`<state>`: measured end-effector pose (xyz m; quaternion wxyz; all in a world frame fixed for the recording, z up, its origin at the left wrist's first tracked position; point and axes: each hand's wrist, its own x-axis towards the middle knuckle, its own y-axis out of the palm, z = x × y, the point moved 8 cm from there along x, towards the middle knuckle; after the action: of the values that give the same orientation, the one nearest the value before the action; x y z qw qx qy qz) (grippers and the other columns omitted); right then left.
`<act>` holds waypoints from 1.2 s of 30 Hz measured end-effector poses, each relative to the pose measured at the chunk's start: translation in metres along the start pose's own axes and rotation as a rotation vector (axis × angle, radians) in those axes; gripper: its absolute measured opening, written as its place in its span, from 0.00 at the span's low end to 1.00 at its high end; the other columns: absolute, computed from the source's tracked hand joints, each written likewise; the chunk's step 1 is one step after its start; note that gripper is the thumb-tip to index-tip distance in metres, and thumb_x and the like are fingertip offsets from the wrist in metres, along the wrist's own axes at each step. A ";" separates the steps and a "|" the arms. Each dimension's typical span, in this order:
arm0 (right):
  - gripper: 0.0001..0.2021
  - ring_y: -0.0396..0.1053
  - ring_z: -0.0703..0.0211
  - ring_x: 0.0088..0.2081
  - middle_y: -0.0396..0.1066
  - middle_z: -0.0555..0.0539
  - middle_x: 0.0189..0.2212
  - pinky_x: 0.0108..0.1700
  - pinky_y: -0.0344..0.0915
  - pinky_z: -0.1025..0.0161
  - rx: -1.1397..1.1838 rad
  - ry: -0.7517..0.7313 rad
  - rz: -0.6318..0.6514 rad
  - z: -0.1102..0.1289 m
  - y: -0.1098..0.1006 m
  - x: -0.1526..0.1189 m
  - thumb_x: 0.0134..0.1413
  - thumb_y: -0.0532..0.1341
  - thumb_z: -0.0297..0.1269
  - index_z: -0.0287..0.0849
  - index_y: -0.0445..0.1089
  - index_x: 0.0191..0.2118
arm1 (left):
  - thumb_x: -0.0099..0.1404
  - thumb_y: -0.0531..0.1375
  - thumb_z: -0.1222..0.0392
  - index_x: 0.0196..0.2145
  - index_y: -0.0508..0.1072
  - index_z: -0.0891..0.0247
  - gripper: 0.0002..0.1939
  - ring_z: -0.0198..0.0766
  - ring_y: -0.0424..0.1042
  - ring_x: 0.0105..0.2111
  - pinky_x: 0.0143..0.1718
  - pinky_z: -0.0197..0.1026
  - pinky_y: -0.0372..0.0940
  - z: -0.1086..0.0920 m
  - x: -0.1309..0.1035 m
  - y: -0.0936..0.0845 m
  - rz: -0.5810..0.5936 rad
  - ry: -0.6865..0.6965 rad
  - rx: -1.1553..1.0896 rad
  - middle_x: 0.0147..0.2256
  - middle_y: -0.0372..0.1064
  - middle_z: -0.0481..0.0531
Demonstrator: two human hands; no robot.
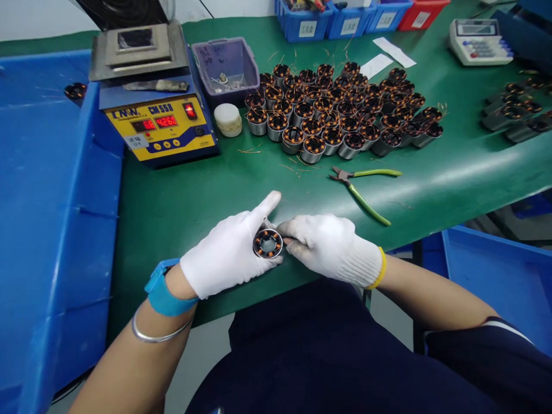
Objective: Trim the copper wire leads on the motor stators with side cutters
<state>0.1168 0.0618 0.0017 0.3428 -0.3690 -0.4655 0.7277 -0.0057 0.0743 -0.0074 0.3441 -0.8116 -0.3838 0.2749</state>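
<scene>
In my white-gloved left hand (233, 247) is a motor stator (268, 244), a short metal ring with copper windings inside, its open end facing up. The thumb points away and the fingers wrap beneath it. My right hand (325, 244), also gloved, has its thumb and forefinger pinched at the stator's right rim. Whatever lies between those fingertips is too small to make out. Green-handled side cutters (364, 187) lie with their handles spread, beyond my right hand. Many similar stators (332, 115) stand grouped farther back, with thin copper wires sticking out.
A yellow-fronted solder pot (161, 123) stands at the back left, beside a purple bin (226, 66) and a round white container (228, 119). A large blue tray (38, 201) lines the left side. Blue bins (304, 26), a red bin (420, 16) and a calculator (479, 43) sit at the back.
</scene>
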 end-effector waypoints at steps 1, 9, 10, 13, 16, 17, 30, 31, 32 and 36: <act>0.16 0.76 0.51 0.39 0.79 0.49 0.42 0.30 0.54 0.60 0.016 -0.003 -0.004 -0.001 0.000 0.002 0.66 0.52 0.44 0.52 0.74 0.50 | 0.58 0.63 0.50 0.72 0.42 0.56 0.51 0.47 0.76 0.41 0.41 0.46 0.69 0.000 0.000 0.000 0.004 -0.007 0.004 0.42 0.75 0.52; 0.18 0.74 0.52 0.36 0.78 0.47 0.41 0.29 0.47 0.61 -0.084 -0.046 -0.007 -0.001 -0.002 0.013 0.68 0.48 0.43 0.48 0.74 0.48 | 0.59 0.62 0.51 0.72 0.42 0.57 0.50 0.48 0.76 0.40 0.41 0.47 0.69 -0.002 -0.002 -0.001 0.021 -0.018 0.018 0.42 0.75 0.54; 0.19 0.73 0.51 0.35 0.77 0.46 0.41 0.28 0.46 0.60 -0.142 -0.052 0.020 0.000 0.001 0.010 0.68 0.47 0.43 0.47 0.73 0.49 | 0.59 0.62 0.50 0.72 0.42 0.57 0.50 0.48 0.76 0.41 0.42 0.47 0.69 -0.002 -0.001 -0.002 0.023 -0.014 0.011 0.42 0.76 0.53; 0.19 0.72 0.51 0.33 0.76 0.44 0.39 0.28 0.44 0.61 -0.247 -0.076 0.084 0.001 0.007 0.000 0.68 0.45 0.39 0.45 0.72 0.47 | 0.59 0.62 0.51 0.72 0.42 0.57 0.50 0.47 0.76 0.43 0.44 0.47 0.69 -0.004 -0.001 -0.002 0.031 -0.002 -0.013 0.44 0.76 0.53; 0.17 0.72 0.52 0.32 0.76 0.44 0.38 0.28 0.47 0.61 -0.291 -0.084 0.099 -0.004 0.006 -0.013 0.66 0.47 0.38 0.45 0.72 0.47 | 0.58 0.64 0.50 0.72 0.44 0.56 0.51 0.47 0.76 0.44 0.45 0.46 0.69 -0.003 -0.001 -0.002 0.029 -0.010 -0.011 0.45 0.76 0.52; 0.17 0.72 0.51 0.32 0.76 0.44 0.37 0.28 0.49 0.61 -0.306 -0.061 0.094 -0.007 0.004 -0.017 0.66 0.48 0.37 0.45 0.73 0.47 | 0.57 0.64 0.50 0.72 0.44 0.56 0.51 0.47 0.76 0.44 0.45 0.46 0.69 -0.002 -0.001 -0.003 0.027 -0.013 -0.008 0.45 0.76 0.52; 0.24 0.76 0.49 0.46 0.76 0.44 0.52 0.41 0.69 0.57 0.183 0.043 -0.099 0.004 0.009 -0.018 0.63 0.54 0.42 0.47 0.65 0.63 | 0.58 0.65 0.48 0.72 0.45 0.58 0.51 0.47 0.77 0.42 0.41 0.45 0.70 -0.002 0.000 -0.003 -0.021 0.034 0.019 0.45 0.77 0.52; 0.21 0.76 0.49 0.45 0.78 0.45 0.49 0.40 0.68 0.58 0.188 0.067 -0.075 0.001 0.013 -0.015 0.65 0.53 0.41 0.49 0.68 0.61 | 0.58 0.64 0.49 0.71 0.46 0.58 0.50 0.47 0.77 0.43 0.41 0.45 0.70 -0.003 0.000 -0.003 -0.019 0.034 0.021 0.45 0.77 0.52; 0.20 0.77 0.49 0.44 0.79 0.46 0.46 0.39 0.67 0.58 0.184 0.083 -0.055 -0.001 0.016 -0.013 0.65 0.52 0.40 0.49 0.70 0.58 | 0.58 0.64 0.50 0.71 0.46 0.58 0.50 0.47 0.77 0.43 0.42 0.45 0.70 -0.004 0.000 -0.004 -0.018 0.032 0.024 0.45 0.77 0.51; 0.17 0.76 0.51 0.42 0.79 0.48 0.43 0.36 0.63 0.61 0.193 0.083 -0.026 -0.001 0.011 -0.012 0.62 0.54 0.40 0.50 0.73 0.54 | 0.59 0.63 0.49 0.71 0.46 0.58 0.48 0.48 0.77 0.44 0.43 0.47 0.70 -0.004 -0.001 -0.003 -0.012 0.028 0.021 0.46 0.77 0.52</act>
<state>0.1219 0.0490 -0.0063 0.4051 -0.3579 -0.3836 0.7487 -0.0047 0.0736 -0.0028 0.3598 -0.8093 -0.3810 0.2654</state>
